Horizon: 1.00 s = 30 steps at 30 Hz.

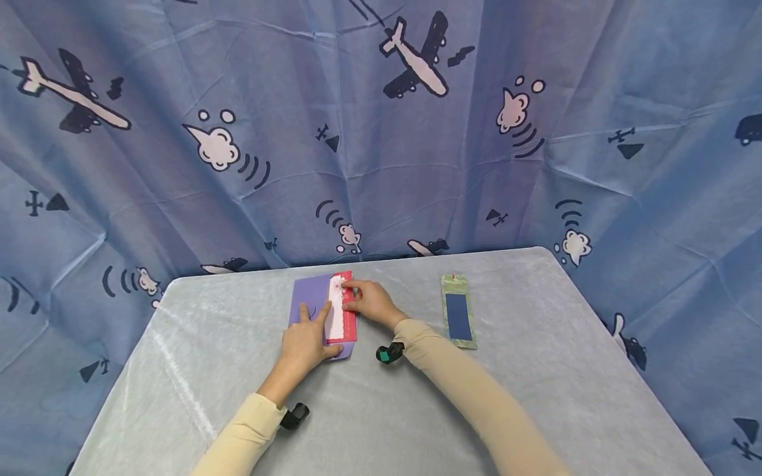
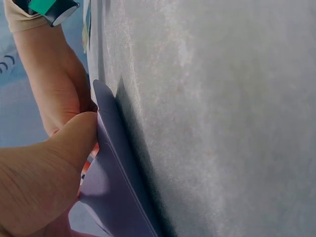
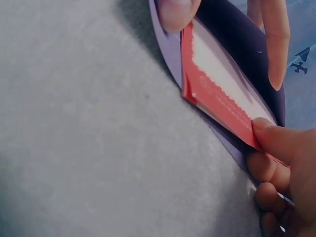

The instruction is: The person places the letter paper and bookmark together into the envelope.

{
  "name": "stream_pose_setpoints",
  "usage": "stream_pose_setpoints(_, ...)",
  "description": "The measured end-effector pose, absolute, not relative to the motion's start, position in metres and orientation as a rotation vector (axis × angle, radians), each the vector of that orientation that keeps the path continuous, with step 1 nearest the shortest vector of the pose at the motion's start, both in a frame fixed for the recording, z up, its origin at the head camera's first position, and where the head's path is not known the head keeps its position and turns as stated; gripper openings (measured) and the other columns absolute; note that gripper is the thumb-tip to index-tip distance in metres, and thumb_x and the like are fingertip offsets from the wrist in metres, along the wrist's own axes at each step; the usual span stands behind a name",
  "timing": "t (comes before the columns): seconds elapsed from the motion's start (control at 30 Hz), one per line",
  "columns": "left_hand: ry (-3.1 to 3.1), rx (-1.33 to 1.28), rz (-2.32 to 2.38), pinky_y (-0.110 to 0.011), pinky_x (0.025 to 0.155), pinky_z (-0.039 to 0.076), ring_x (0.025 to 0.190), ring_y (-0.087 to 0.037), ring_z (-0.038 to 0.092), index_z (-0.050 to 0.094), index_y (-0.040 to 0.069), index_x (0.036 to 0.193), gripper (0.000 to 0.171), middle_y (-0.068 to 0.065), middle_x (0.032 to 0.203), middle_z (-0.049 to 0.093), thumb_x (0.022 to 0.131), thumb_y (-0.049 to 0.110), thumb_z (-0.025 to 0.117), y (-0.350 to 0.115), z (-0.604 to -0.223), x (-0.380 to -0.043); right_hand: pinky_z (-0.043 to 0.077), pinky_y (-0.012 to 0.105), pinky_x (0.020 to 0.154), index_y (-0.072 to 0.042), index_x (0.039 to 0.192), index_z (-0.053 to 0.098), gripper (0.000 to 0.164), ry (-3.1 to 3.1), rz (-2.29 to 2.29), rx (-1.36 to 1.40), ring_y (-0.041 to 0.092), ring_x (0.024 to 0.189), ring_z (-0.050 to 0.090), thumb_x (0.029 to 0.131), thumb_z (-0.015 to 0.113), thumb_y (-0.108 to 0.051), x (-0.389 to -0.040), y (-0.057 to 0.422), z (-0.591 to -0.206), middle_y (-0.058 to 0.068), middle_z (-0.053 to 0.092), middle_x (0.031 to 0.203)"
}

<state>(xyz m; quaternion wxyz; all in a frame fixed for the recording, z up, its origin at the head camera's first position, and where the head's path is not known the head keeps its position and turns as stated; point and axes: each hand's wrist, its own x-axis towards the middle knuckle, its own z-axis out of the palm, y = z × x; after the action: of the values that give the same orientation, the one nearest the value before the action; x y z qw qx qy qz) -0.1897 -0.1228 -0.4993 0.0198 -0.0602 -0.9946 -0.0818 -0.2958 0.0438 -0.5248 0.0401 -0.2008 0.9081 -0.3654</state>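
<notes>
A purple folder-like cover (image 1: 309,296) with a rounded corner lies near the table's back edge. Over its right side sits a red card (image 1: 350,322) with a white, scalloped panel and small printing. My left hand (image 1: 303,342) rests on the cover with fingers spread, its thumb at the near edge by the card's lower end. My right hand (image 1: 373,303) pinches the card's right edge between thumb and fingers. In the right wrist view, the right thumb (image 3: 271,136) lies on top of the card while fingers curl beneath its edge.
To the right on the grey cloth-covered table (image 1: 536,370) lies a green patterned packet (image 1: 458,317) with a dark blue panel. A blue curtain (image 1: 286,132) printed with planes hangs right behind the table's back edge.
</notes>
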Motion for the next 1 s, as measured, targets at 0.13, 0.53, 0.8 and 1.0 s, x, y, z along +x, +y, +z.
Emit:
stream_pose_setpoints(0.13, -3.070, -0.181, -0.267, -0.052, 0.062, 0.056, 0.072, -0.044, 0.069, 0.046, 0.019, 0.148, 0.100, -0.040, 0.140, 0.046, 0.063, 0.055, 0.087, -0.123, -0.500, -0.187, 0.032, 0.020, 0.055, -0.012, 0.129, 0.066, 0.053, 2.790, -1.123, -0.633, 0.006, 0.057, 0.043, 0.079, 0.082, -0.020, -0.295, 0.043, -0.527, -0.003, 0.050, 0.064)
stream_pose_setpoints(0.53, -3.072, -0.184, -0.278, -0.054, 0.063, 0.056, 0.075, -0.045, 0.069, 0.045, 0.019, 0.149, 0.100, -0.040, 0.141, 0.045, 0.065, 0.055, 0.086, -0.122, -0.499, -0.189, 0.031, 0.019, 0.056, -0.013, 0.130, 0.065, 0.053, 2.773, -1.158, -0.642, 0.007, 0.058, 0.042, 0.081, 0.082, -0.022, -0.294, 0.045, -0.528, -0.003, 0.048, 0.065)
stream_pose_setpoints(0.8, -3.069, -0.196, -0.288, -0.055, 0.064, 0.056, 0.077, -0.046, 0.069, 0.046, 0.018, 0.149, 0.100, -0.041, 0.140, 0.045, 0.065, 0.056, 0.086, -0.122, -0.498, -0.189, 0.032, 0.019, 0.056, -0.014, 0.137, 0.060, 0.061, 2.627, -1.299, -0.694, 0.008, 0.061, 0.041, 0.081, 0.081, -0.026, -0.296, 0.058, -0.523, -0.003, 0.048, 0.068)
stream_pose_setpoints(1.0, -3.088, -0.193, -0.295, -0.054, 0.065, 0.057, 0.077, -0.044, 0.069, 0.044, 0.017, 0.149, 0.101, -0.040, 0.142, 0.044, 0.066, 0.055, 0.085, -0.123, -0.497, -0.190, 0.033, 0.020, 0.057, -0.018, 0.142, 0.055, 0.069, 2.615, -1.263, -0.729, 0.009, 0.065, 0.043, 0.080, 0.082, -0.030, -0.295, 0.068, -0.518, -0.002, 0.049, 0.070)
